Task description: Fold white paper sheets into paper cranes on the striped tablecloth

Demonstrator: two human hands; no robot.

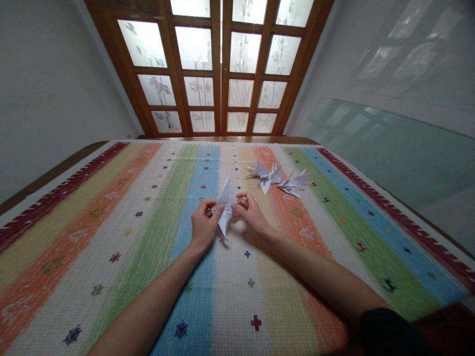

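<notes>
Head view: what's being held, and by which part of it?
A folded white paper: the left hand pinches its left side; the right hand is at its right edge, grip unclear.

Looked like a home, dining-type room: striped, patterned tablecloth (144,267) covered a wooden table (83,152), wood-framed doors (217,74) had plant-decorated panes (201,91), walls (55,74) were plain.

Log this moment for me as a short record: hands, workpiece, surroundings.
Left hand: pinching the workpiece's left side
Right hand: fingers at its right side; firmness of grip unclear
Workpiece: pointed, folded white paper, held above the cloth
Nearby: folded white paper figures, farther off and right; overlap obscures the count
Surface: multicoloured striped tablecloth
Background: wooden doors with patterned glass panes
</notes>
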